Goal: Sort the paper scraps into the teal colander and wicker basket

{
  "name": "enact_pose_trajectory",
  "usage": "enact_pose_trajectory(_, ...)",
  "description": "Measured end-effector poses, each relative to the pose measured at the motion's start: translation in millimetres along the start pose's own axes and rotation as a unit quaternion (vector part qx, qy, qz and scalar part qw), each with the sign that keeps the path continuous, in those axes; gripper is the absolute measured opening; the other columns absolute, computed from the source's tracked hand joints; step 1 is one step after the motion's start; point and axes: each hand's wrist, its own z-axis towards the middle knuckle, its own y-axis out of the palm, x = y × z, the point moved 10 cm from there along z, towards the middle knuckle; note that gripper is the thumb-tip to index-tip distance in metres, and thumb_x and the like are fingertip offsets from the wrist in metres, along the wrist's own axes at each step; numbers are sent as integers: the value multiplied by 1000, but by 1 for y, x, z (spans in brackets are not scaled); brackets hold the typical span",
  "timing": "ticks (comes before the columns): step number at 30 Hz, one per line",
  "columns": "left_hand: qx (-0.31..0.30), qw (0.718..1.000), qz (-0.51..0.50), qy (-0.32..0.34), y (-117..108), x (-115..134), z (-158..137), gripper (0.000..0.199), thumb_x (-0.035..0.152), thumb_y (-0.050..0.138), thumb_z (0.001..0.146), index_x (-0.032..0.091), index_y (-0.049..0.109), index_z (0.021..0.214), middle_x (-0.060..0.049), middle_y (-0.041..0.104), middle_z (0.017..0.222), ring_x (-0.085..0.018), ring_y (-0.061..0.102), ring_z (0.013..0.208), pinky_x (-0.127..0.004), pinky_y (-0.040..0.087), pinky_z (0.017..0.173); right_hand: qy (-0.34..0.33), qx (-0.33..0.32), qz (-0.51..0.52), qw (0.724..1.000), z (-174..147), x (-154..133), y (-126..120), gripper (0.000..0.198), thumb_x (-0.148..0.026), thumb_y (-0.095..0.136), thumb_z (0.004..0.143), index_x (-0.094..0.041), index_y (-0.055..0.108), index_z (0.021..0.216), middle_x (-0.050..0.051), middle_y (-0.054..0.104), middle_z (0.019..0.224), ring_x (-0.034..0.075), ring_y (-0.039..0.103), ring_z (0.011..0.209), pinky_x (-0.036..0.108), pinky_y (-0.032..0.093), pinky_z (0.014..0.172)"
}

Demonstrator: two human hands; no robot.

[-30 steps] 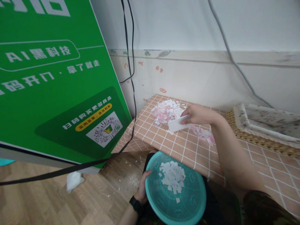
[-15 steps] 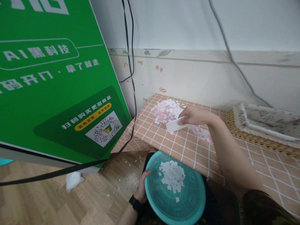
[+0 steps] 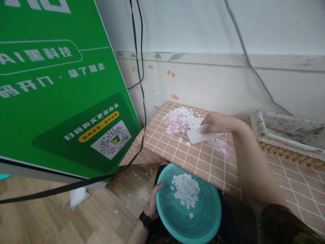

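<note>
My left hand (image 3: 154, 202) grips the left rim of a teal plastic colander (image 3: 175, 223), which rests over my lap below the table edge. White paper scraps (image 3: 186, 189) lie inside it. Over the table, my right hand (image 3: 215, 122) is closed on a flat white card (image 3: 198, 134), its long edge low at the cloth. Left of the card is a heap of white and pink paper scraps (image 3: 179, 119). A smaller group of pinkish scraps (image 3: 220, 145) lies to its right, partly behind the card and below my wrist. A few loose pieces sit near the card's left corner.
A checked brown cloth (image 3: 198, 162) covers the table. At the right back stands a lined wicker basket (image 3: 286, 149). A green panel (image 3: 63, 112) rises at left, with a black strap (image 3: 111, 174) crossing before it. A white bag (image 3: 78, 196) lies on the floor.
My right hand has moved the card a little to the right, away from the heap. Some loose scraps now show on the cloth it left. My left hand stays on the colander.
</note>
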Motion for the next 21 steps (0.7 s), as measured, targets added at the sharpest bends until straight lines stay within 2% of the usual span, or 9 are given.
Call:
enact_pose_trajectory(3, -18, 1000, -3, -1, -3, -4, 5, 35, 38, 60, 75, 6, 69, 87, -12, 73, 77, -24, 66, 71, -35, 48, 76, -4, 5, -8, 1000, -1, 1, -2, 15, -28, 60, 65, -16, 69, 69, 3, 62, 59, 14, 52, 53, 25, 32, 50)
enact_pose_trajectory(9, -19, 1000, -10, 2, -6, -6, 9, 34, 38, 60, 75, 7, 69, 85, -11, 72, 73, -21, 63, 62, -33, 48, 70, -26, -12, -8, 1000, 2, -17, 4, 19, -32, 60, 68, -17, 70, 72, 2, 63, 60, 14, 52, 54, 26, 32, 50)
enact_pose_trajectory(13, -8, 1000, -14, 19, -7, -2, 8, 29, 36, 63, 74, 8, 69, 81, -9, 72, 71, -20, 63, 63, -31, 48, 70, -3, 0, -21, 1000, 1, -8, 0, 17, -30, 59, 66, -16, 69, 71, 3, 62, 60, 13, 51, 53, 26, 31, 50)
enact_pose_trajectory(17, -18, 1000, -15, 5, -4, -4, 7, 32, 36, 61, 75, 7, 70, 83, -11, 72, 73, -22, 64, 65, -32, 47, 69, 7, 20, -30, 999, -6, 2, -8, 13, -26, 57, 65, -16, 66, 66, 2, 61, 58, 13, 50, 52, 26, 31, 50)
enact_pose_trajectory(21, -19, 1000, -14, 4, -2, -4, 7, 33, 37, 61, 74, 7, 69, 84, -12, 72, 74, -23, 65, 66, -34, 47, 72, -13, 28, -18, 999, -3, -7, -9, 17, -31, 57, 69, -16, 66, 68, 3, 62, 60, 13, 51, 54, 26, 32, 51)
